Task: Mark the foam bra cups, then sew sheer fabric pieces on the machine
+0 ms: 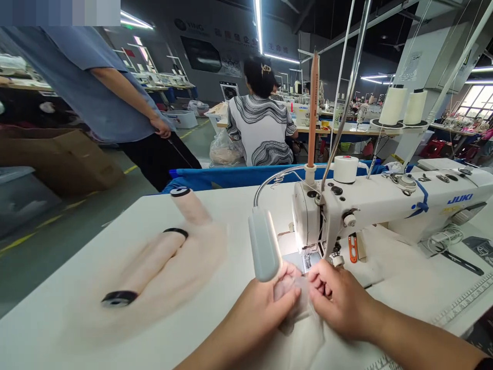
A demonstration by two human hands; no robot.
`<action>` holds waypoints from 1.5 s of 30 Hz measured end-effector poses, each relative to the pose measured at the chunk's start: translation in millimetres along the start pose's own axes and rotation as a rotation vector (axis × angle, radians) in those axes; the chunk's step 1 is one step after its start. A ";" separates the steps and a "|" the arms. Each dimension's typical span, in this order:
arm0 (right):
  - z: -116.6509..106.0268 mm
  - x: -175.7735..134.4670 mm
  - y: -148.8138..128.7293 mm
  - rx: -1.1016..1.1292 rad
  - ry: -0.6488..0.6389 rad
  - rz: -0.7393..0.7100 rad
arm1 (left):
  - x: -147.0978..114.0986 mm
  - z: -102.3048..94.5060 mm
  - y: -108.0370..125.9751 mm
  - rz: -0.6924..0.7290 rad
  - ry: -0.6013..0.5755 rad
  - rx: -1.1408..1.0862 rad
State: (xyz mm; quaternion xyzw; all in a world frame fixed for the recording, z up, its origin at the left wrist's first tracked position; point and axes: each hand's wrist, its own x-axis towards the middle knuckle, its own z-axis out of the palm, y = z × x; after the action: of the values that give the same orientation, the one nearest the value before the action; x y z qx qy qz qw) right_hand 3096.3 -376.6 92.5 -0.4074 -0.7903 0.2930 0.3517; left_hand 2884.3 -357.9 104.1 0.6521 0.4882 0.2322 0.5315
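Thin, whitish sheer fabric (304,303) is pinched between both hands just in front of a white sewing machine (370,200). My left hand (271,295), closed on the fabric's left side, is below the grey lamp head (264,246). Fingers curled, my right hand (337,298) grips the fabric's right side near the lit needle area (311,257). More pale fabric hangs toward me below the hands. The needle tip and the exact fabric edge are too small to make out.
Left on the white table (57,288) lie spools of sheer pale material (154,262) with black ends. Orange thread snips (353,248) rest beside the machine. A ruler strip (462,306) runs along the right. One person (262,123) sits ahead; another (100,92) stands left.
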 end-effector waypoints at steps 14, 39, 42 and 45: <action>-4.9 -1.3 3.8 -0.073 -0.029 0.029 | -12.9 1.8 17.0 -0.045 0.163 -0.105; -2.1 0.2 0.8 0.027 -0.012 0.128 | -3.8 1.7 -8.2 -0.101 0.003 0.057; -1.1 0.0 1.9 0.017 0.010 0.083 | -3.0 3.0 -10.4 -0.096 -0.006 0.053; 1.5 0.1 2.4 0.014 0.042 0.039 | -2.6 5.0 -11.4 -0.095 -0.001 0.054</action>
State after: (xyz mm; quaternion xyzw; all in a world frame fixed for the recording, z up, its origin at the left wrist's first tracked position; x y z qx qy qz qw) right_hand 3096.1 -375.6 89.9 -0.4264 -0.7724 0.2969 0.3653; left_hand 2882.8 -363.1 92.6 0.6424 0.5244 0.1934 0.5243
